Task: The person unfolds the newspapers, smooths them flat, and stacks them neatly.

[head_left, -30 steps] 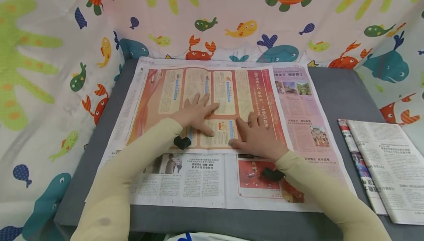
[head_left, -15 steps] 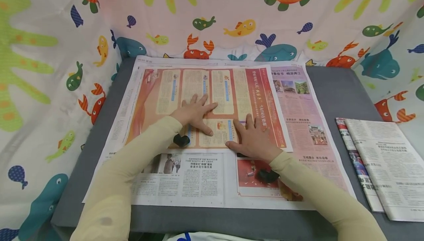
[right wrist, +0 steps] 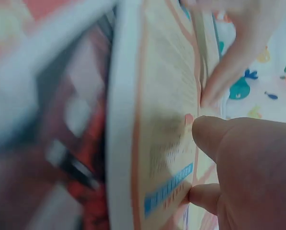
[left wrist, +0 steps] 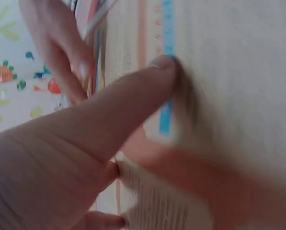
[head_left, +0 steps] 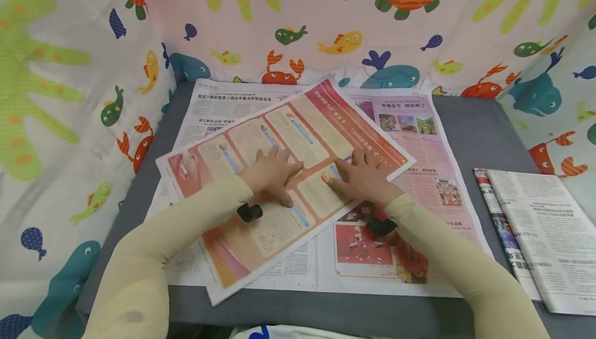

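Note:
An orange-printed newspaper (head_left: pixel 261 240) with a red title strip lies at a slant on a larger spread newspaper (head_left: pixel 288 266). My left hand (head_left: pixel 270 176) rests on its middle with fingers spread, and the left wrist view has the thumb (left wrist: pixel 133 100) across a blue printed strip. To the right, my right hand (head_left: pixel 365 178) lies on the same sheet near its lower right edge, fingers also apart. In the right wrist view, the right fingertips (right wrist: pixel 207 132) touch the page, with the left hand (right wrist: pixel 245 48) beyond. Neither hand grips anything.
A stack of folded newspapers (head_left: pixel 545 235) lies at the grey table's (head_left: pixel 479 127) right side. Behind and to the left hangs a white curtain (head_left: pixel 251 39) printed with sea animals. One corner of the orange newspaper juts past the spread newspaper's near edge.
The orange newspaper has turned counterclockwise under both hands, from nearly square with the spread newspaper to a slant. Its lower left corner has come nearer the person. The hands themselves have shifted only slightly.

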A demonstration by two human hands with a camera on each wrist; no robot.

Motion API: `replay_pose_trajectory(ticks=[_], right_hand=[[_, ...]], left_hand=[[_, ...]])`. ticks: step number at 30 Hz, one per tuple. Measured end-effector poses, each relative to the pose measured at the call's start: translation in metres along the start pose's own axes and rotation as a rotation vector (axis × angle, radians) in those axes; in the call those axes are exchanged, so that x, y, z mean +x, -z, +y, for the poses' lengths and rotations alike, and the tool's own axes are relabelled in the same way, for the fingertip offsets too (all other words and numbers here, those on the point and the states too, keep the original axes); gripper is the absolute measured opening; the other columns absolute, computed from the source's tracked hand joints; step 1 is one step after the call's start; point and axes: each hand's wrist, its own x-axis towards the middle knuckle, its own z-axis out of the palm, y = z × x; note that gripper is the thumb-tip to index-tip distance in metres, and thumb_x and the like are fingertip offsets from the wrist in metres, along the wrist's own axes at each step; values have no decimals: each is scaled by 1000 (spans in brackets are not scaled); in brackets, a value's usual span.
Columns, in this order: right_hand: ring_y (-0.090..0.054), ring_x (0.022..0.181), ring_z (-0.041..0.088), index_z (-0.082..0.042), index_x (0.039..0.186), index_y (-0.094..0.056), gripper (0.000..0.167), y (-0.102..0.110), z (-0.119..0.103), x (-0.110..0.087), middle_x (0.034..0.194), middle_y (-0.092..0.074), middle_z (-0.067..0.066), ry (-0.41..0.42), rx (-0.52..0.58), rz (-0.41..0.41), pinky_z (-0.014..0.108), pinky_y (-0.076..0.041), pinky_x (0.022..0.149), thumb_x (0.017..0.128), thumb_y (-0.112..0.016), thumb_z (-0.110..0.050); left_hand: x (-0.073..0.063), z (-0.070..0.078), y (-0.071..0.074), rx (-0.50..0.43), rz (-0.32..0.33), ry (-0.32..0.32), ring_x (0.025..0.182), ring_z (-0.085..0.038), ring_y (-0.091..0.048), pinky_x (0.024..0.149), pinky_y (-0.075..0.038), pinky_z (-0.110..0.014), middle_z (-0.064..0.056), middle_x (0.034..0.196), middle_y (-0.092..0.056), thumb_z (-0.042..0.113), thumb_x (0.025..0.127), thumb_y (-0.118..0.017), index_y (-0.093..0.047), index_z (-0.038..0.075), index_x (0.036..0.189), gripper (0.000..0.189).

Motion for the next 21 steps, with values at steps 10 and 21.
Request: replay_pose_trajectory(ticks=[10, 21], right_hand=[[-7, 153, 58, -20, 163, -28, 74, 14, 6, 36, 169, -7, 29, -9, 2, -46, 78, -9, 117, 101, -46, -58], [-12, 151, 59, -17, 162, -29, 71, 9, 6, 55, 165, -16, 33, 43, 47, 29, 77, -16, 116, 103, -48, -51]], left_hand=[[3, 22, -11, 19, 17, -169, 158, -48, -9, 121, -16, -72, -14, 173, -8, 71, 72, -80, -20, 34, 164, 116], [29, 26, -21, -128, 128, -59, 156, -52, -4, 113, -14, -82, -12, 174, -3, 87, 70, -67, -13, 38, 164, 119]])
